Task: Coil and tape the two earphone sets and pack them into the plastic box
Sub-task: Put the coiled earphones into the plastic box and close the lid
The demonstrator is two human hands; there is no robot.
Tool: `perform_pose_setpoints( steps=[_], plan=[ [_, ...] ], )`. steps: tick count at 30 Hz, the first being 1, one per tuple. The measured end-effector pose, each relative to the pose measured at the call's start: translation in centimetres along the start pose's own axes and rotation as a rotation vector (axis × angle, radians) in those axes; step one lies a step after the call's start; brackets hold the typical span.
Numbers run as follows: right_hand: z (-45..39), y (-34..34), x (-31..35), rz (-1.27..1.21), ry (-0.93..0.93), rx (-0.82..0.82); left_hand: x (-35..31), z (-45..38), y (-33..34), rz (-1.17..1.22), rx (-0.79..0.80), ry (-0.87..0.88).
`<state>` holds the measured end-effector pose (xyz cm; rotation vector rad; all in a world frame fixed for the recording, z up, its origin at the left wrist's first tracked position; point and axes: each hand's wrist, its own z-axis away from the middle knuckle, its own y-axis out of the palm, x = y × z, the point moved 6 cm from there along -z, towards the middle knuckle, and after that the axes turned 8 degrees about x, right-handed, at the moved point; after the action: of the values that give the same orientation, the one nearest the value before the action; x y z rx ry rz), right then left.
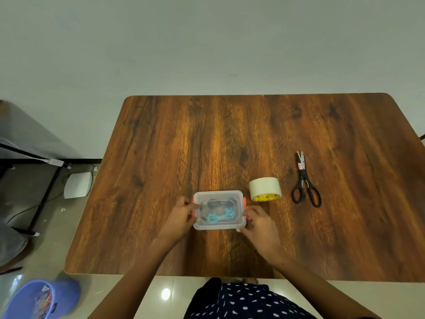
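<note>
A clear plastic box [219, 210] is held between two bare hands near the front edge of a wooden table [161, 146]. The left hand [181, 215] is pressed against the box's left end, its fingers curled narrowly around the red clip [192, 209] there, with the thumb lying on the lid's edge. The right hand [257, 221] is set against the opposite end, fingers closed in on the lower right corner, just below the second red clip [245, 204]. The box is thus bracketed squarely between both grips, its lid in place and flat on the table surface.

Through the translucent lid, a light blue earphone set [219, 216] is seen coiled in the near half of the box, and a black earphone set [212, 204] in the far half; whether tape is wound on either cannot be told.

Just beside the box, to its right and slightly further back, a roll of pale tape [265, 188] is lying with its yellow core facing the camera. Beyond it, well apart from the hands, black-handled scissors [304, 180] are laid with blades pointing away.
</note>
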<state>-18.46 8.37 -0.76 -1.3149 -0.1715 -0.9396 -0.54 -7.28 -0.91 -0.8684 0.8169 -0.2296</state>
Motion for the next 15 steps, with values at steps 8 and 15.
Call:
perform_pose_setpoints(
  steps=[8,15],
  plan=[
    [-5.4,-1.2,2.1,0.178,-0.053,0.0,0.3,-0.8,-0.9,-0.347,0.09,0.213],
    [-6.2,-5.2,2.4,0.182,-0.142,-0.138,-2.6,-1.7,-0.2,-0.317,-0.094,0.11]
  ],
)
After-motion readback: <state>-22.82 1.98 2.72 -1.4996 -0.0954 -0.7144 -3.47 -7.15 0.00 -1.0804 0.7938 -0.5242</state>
